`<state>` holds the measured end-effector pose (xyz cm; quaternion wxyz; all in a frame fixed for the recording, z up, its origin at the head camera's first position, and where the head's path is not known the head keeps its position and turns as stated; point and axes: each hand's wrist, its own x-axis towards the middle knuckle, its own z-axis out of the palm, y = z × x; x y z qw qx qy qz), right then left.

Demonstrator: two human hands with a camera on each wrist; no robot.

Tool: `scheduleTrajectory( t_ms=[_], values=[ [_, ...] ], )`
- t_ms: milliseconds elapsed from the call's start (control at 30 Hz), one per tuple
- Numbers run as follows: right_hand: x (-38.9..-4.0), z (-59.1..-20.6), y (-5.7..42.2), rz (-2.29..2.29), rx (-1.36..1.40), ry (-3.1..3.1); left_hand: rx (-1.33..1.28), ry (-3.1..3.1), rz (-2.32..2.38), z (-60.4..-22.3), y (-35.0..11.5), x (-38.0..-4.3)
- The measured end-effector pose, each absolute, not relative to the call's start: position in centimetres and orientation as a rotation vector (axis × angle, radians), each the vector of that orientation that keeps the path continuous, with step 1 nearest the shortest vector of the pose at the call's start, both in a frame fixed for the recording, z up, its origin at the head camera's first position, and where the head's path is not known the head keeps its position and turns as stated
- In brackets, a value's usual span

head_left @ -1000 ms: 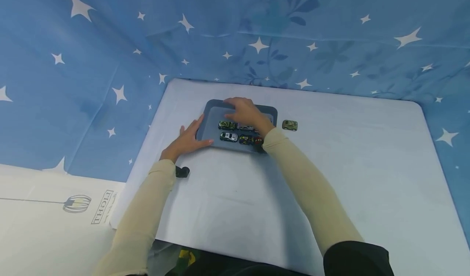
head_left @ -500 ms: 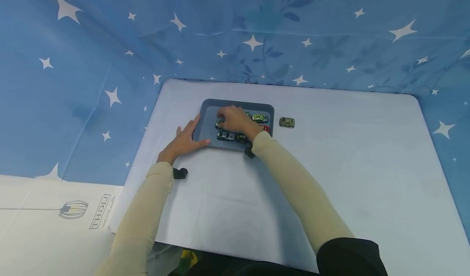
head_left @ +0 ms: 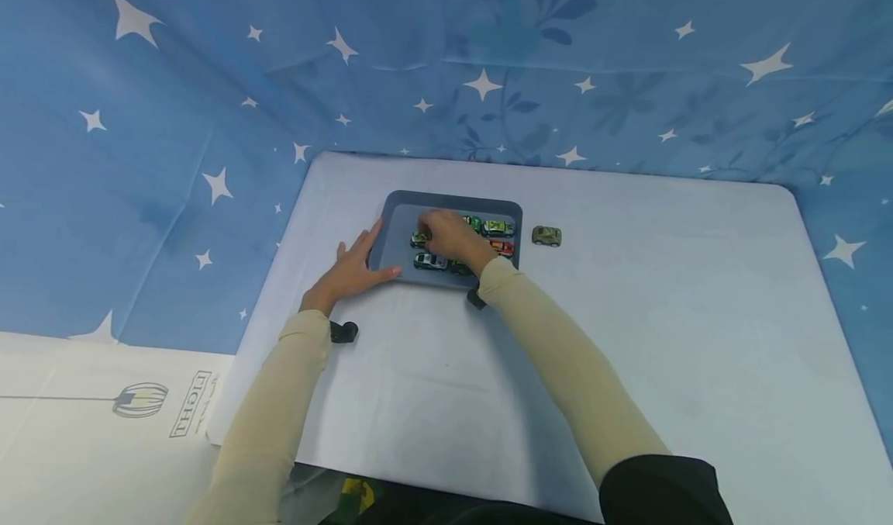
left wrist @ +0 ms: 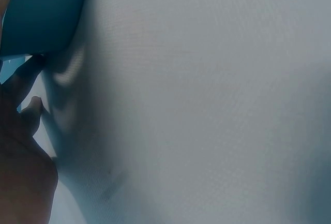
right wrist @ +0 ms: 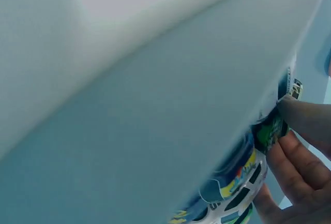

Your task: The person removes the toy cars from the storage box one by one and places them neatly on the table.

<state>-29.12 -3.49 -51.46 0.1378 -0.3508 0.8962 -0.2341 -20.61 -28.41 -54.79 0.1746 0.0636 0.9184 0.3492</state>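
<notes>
A grey-blue tray [head_left: 449, 198] holds several toy cars. My left hand [head_left: 347, 271] spreads straight fingers along the tray's left side, its thumb by the near edge. Inside the tray my right hand [head_left: 452, 238] pinches a green toy car [head_left: 418, 240] at the left of the middle row, partly covered by the fingers. In the right wrist view thumb and fingertips close on this green toy car [right wrist: 266, 132], beside a silver-white car [right wrist: 248, 188]. The silver-white car [head_left: 429, 261] sits in the near row. Right of my hand are a yellow-green car [head_left: 498, 228] and a red-orange car [head_left: 501, 247].
A camouflage-green toy car [head_left: 546, 236] stands on the white table [head_left: 670, 308], just right of the tray. Behind the table hangs a blue curtain [head_left: 391, 83] with stars. My right wrist and sleeve hide part of the tray's near right side.
My right hand has come down from over the far part of the tray and left, and now pinches the green toy car. The left hand stays at the tray's left side.
</notes>
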Motion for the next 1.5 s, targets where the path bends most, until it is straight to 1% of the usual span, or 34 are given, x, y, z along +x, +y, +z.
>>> scheduleTrajectory(
  t_ms=[200,500,667,933,1233,1500],
  values=[
    [-29.0,-52.2,-3.5,-0.714,-1.032,2.608,0.182,2.599,0.976,-55.0,-28.4,-20.6],
    [-28.8,-52.1,-3.7,-0.756,-1.033,2.601,0.176,2.597,1.005,-54.8,-28.5,-20.5],
    [-28.9,-51.3,-3.4,-0.788,-1.032,2.561,0.188,2.601,0.996,-54.6,-28.3,-20.7],
    [-28.6,-49.9,-2.8,-0.837,-1.042,2.537,0.128,2.579,0.989,-54.3,-28.2,-20.3],
    [-27.8,-49.1,-1.2,-0.855,-1.062,2.570,0.131,2.589,0.970,-54.2,-28.1,-19.8],
    [-27.2,-48.9,1.4,-0.905,-1.030,2.581,0.161,2.600,0.973,-54.0,-27.9,-19.7]
  ],
)
